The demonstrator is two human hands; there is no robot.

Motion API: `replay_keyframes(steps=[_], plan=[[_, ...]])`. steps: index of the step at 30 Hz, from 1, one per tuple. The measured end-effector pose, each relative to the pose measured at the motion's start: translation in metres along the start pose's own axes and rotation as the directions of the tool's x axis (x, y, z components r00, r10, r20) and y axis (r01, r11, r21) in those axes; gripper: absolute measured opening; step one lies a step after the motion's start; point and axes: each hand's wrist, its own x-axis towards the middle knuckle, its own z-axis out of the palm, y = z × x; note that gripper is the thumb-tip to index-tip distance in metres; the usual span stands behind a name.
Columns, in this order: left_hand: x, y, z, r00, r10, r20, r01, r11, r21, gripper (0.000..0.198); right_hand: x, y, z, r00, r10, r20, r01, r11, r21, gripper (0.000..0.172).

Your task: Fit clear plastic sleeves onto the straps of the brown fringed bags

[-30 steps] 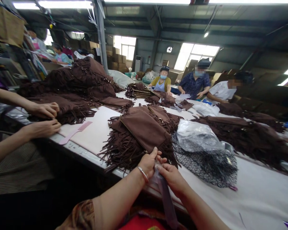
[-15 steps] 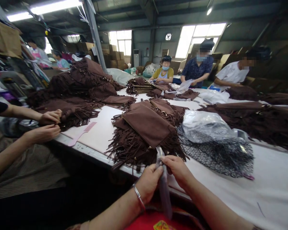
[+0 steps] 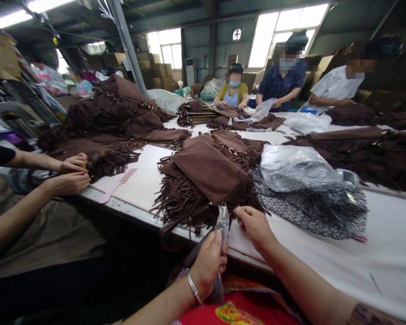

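My left hand (image 3: 208,262), with a silver bangle at its wrist, is closed round a strip wrapped in clear plastic (image 3: 223,221). The strip's upper end reaches the near corner of a brown fringed bag (image 3: 209,171), and its lower end hangs toward my lap. To the right of the strip, my right hand (image 3: 257,228) is closed in a pinch beside the bag's fringe. What lies between those fingertips is too small to make out. The bag has a zip along one edge and rests on other brown fringed bags.
Clear plastic (image 3: 294,167) lies on a black-and-white speckled sheet (image 3: 311,210) at right. A pink comb (image 3: 120,185) lies near the table edge, beside a co-worker's hands (image 3: 71,176). Brown bags are heaped at left (image 3: 115,108) and right (image 3: 365,153). Several people stand across the table.
My right hand has let go of the plastic-wrapped strip and moved slightly up and right. My left hand keeps hold of the strip, now with fingers wrapped round it.
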Motion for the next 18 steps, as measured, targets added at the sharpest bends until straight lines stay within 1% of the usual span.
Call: replay_keyframes(steps=[1,2,3,4,5,6,7,8,10,13,16,18], plan=[[-0.001,0.001,-0.002,1.0,-0.012,-0.004,0.011,0.999,-0.043,0.052,-0.003,-0.002,-0.004,0.987,-0.155,0.034,0.158,0.98,-0.12,0.02],[-0.002,0.003,-0.004,1.0,-0.024,-0.009,0.024,0.997,-0.08,0.056,-0.007,-0.003,-0.008,0.937,-0.328,0.121,0.348,0.906,-0.241,0.018],[-0.003,0.004,-0.005,0.999,-0.038,-0.01,0.037,0.994,-0.107,0.059,-0.011,-0.004,-0.012,0.842,-0.479,0.249,0.539,0.774,-0.332,0.018],[-0.003,0.005,-0.006,0.999,-0.05,-0.01,0.049,0.991,-0.126,0.06,-0.014,-0.005,-0.016,0.72,-0.578,0.385,0.694,0.616,-0.373,0.022],[-0.003,0.006,-0.006,0.998,-0.061,-0.006,0.059,0.989,-0.138,0.061,-0.017,-0.006,-0.018,0.604,-0.623,0.496,0.797,0.474,-0.375,0.027],[-0.002,0.005,-0.006,0.998,-0.068,0.0,0.068,0.987,-0.146,0.061,-0.017,-0.006,-0.02,0.511,-0.637,0.578,0.859,0.353,-0.37,0.031],[-0.001,0.005,-0.005,0.997,-0.074,0.005,0.074,0.986,-0.148,0.06,-0.017,-0.007,-0.021,0.444,-0.637,0.63,0.893,0.255,-0.372,0.032],[0.0,0.003,-0.005,0.997,-0.075,0.006,0.075,0.987,-0.143,0.058,-0.016,-0.009,-0.021,0.398,-0.635,0.662,0.909,0.177,-0.377,0.032],[0.001,0.0,-0.003,0.998,-0.053,-0.021,0.051,0.994,-0.094,0.053,-0.013,-0.013,-0.019,0.331,-0.615,0.716,0.926,0.067,-0.371,0.027],[0.0,0.001,-0.001,0.994,0.042,-0.105,-0.032,0.995,0.094,0.048,-0.01,-0.023,-0.015,0.25,-0.558,0.791,0.943,-0.044,-0.329,0.02],[-0.002,0.005,0.0,0.981,0.143,-0.132,-0.104,0.959,0.262,0.045,-0.009,-0.033,-0.012,0.191,-0.51,0.839,0.951,-0.115,-0.287,0.017],[-0.002,0.006,-0.001,0.976,0.165,-0.139,-0.115,0.943,0.312,0.041,-0.008,-0.038,-0.009,0.164,-0.467,0.869,0.957,-0.137,-0.255,0.016]])
